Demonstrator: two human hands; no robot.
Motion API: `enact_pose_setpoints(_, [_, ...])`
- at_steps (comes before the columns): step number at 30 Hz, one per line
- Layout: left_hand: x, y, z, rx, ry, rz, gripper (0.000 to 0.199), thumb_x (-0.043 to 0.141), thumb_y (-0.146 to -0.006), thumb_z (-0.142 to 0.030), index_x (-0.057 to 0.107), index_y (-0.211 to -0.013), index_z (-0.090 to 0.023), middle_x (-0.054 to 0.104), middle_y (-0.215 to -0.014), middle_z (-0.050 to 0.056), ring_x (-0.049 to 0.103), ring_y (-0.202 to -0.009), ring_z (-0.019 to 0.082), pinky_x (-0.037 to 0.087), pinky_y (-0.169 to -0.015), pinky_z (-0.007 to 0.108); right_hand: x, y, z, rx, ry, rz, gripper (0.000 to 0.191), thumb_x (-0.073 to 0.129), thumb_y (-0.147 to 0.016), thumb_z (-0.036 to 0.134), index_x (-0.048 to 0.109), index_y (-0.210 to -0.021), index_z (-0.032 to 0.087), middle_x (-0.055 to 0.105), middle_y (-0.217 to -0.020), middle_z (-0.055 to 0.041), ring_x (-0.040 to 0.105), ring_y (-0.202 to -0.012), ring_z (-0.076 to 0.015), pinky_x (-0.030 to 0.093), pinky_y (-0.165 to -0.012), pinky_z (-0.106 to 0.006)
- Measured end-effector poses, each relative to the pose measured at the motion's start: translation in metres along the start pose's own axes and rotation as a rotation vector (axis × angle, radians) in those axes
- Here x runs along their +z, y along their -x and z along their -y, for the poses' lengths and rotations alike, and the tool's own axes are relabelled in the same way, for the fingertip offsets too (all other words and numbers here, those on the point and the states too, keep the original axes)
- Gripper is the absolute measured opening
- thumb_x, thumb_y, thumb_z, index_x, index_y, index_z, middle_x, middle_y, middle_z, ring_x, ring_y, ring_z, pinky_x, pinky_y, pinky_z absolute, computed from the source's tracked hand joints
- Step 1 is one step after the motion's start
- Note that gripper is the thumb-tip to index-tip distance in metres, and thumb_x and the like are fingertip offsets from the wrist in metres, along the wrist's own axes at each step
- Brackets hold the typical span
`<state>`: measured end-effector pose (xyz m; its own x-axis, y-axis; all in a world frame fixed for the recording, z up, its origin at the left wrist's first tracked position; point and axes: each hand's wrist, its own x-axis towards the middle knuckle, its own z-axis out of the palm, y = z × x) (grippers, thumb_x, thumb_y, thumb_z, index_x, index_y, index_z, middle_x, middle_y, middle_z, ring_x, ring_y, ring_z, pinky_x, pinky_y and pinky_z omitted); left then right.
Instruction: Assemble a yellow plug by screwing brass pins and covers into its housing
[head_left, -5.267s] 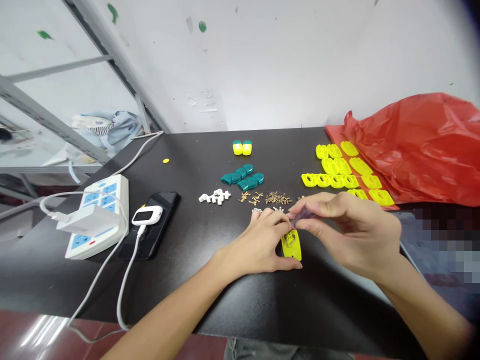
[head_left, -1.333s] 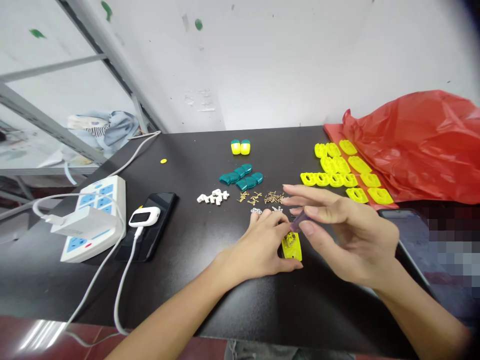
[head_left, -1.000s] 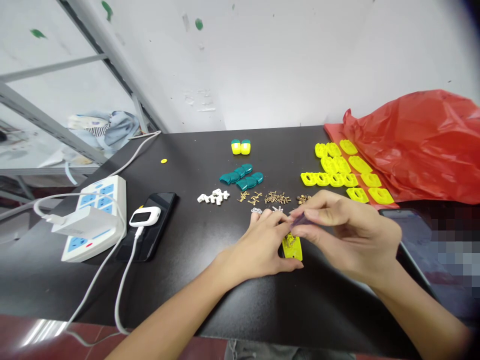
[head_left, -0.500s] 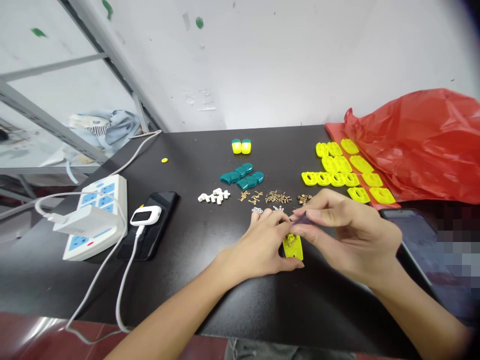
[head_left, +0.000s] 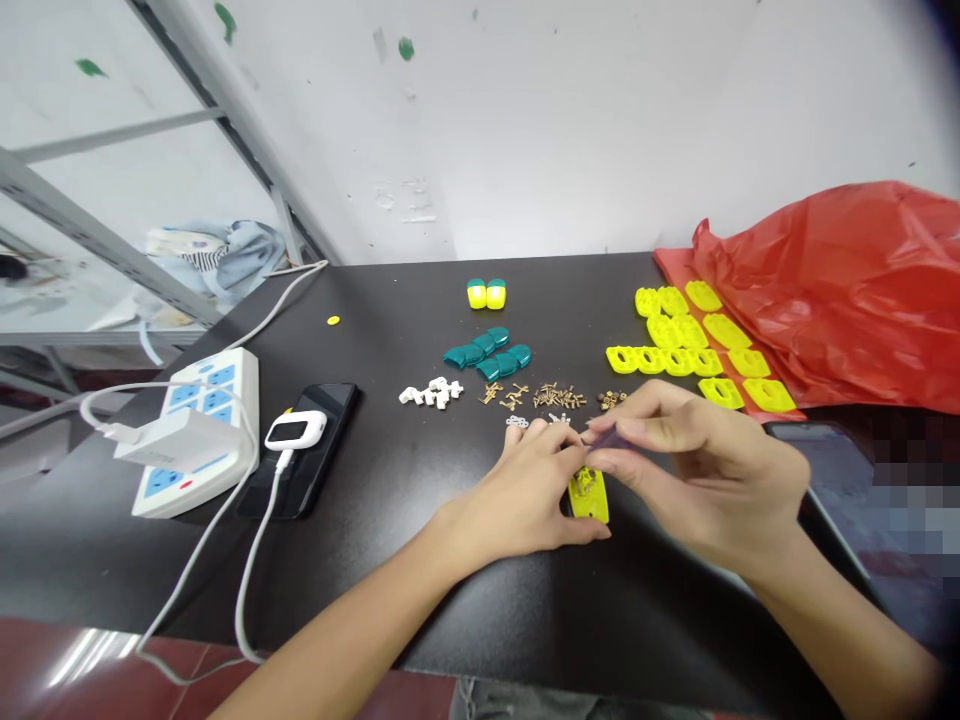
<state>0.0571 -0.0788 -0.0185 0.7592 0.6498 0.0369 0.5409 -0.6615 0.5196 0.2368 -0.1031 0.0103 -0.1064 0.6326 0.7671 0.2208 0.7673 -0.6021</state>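
Note:
My left hand point(head_left: 529, 488) rests on the dark table, its fingers curled around a yellow plastic shell point(head_left: 589, 496) that lies flat with small metal parts inside. My right hand point(head_left: 697, 470) pinches a small dark purple tool point(head_left: 609, 440) between thumb and fingers, right over the far end of that shell. The tool's tip is hidden by my fingers. Just beyond my left fingertips lie small silvery parts point(head_left: 517, 422). Close to my right fingers are brass-coloured nuts or bushings point(head_left: 610, 401), and a heap of brass pins point(head_left: 558, 397) sits to their left.
Teal covers point(head_left: 504, 361), white pieces point(head_left: 431, 393) and two yellow-green assembled units point(head_left: 486, 294) lie farther back. Rows of yellow shells point(head_left: 663, 361) stand at right beside a red bag point(head_left: 840, 290). A phone point(head_left: 817, 480) lies by my right arm; a power strip point(head_left: 206, 425) with cables is at left.
The whole view has shifted very slightly, so things appear a little farther right. Both hands keep nearly the same pose on the yellow shell and the dark tool.

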Motion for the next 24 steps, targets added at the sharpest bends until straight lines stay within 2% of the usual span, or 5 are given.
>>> enact_pose_setpoints(3, [-0.001,0.0,-0.001,0.002,-0.005,-0.007,0.059,0.081,-0.077,-0.054,0.063,-0.121,-0.019,0.06,-0.126,0.011,0.053,-0.103,0.029,0.04,-0.089,0.046,-0.001,0.001,-0.003,-0.002,0.01,-0.007,0.034,0.079,-0.074,0.0,0.072,-0.096,0.025,0.074,-0.085,-0.0021,0.073,-0.075,-0.0202,0.061,-0.062,-0.034])
enact_pose_setpoints(8, [-0.004,0.0,-0.002,-0.004,0.009,0.02,0.059,0.08,-0.077,-0.054,0.064,-0.123,-0.019,0.056,-0.138,0.013,0.052,-0.114,0.033,0.04,-0.093,0.048,-0.005,0.011,-0.007,0.089,-0.049,0.03,0.041,0.068,-0.082,-0.002,0.067,-0.113,0.024,0.075,-0.114,-0.0085,0.075,-0.1,-0.0257,0.065,-0.084,-0.044])
enact_pose_setpoints(12, [-0.002,0.0,-0.001,-0.008,0.029,0.009,0.066,0.081,-0.077,-0.053,0.06,-0.13,-0.02,0.054,-0.141,0.014,0.051,-0.119,0.035,0.039,-0.097,0.051,-0.004,0.01,-0.006,0.08,-0.055,0.064,0.034,0.068,-0.082,-0.002,0.068,-0.104,0.023,0.077,-0.101,-0.006,0.076,-0.095,-0.0247,0.067,-0.077,-0.038])
enact_pose_setpoints(19, [0.0,-0.001,-0.002,-0.009,0.001,-0.012,0.055,0.081,-0.076,-0.052,0.065,-0.116,-0.018,0.06,-0.119,0.011,0.052,-0.102,0.028,0.041,-0.089,0.045,0.001,-0.001,-0.003,0.011,-0.033,-0.004,0.031,0.078,-0.075,0.0,0.069,-0.093,0.024,0.07,-0.079,-0.0008,0.072,-0.071,-0.0195,0.06,-0.059,-0.033])
enact_pose_setpoints(24, [0.0,0.0,0.0,-0.001,0.028,-0.016,0.05,0.079,-0.078,-0.051,0.065,-0.114,-0.019,0.059,-0.122,0.011,0.052,-0.11,0.031,0.04,-0.091,0.047,-0.001,0.005,-0.002,0.025,-0.047,0.054,0.038,0.072,-0.08,0.001,0.068,-0.11,0.025,0.076,-0.115,-0.0094,0.075,-0.102,-0.0269,0.065,-0.083,-0.045])
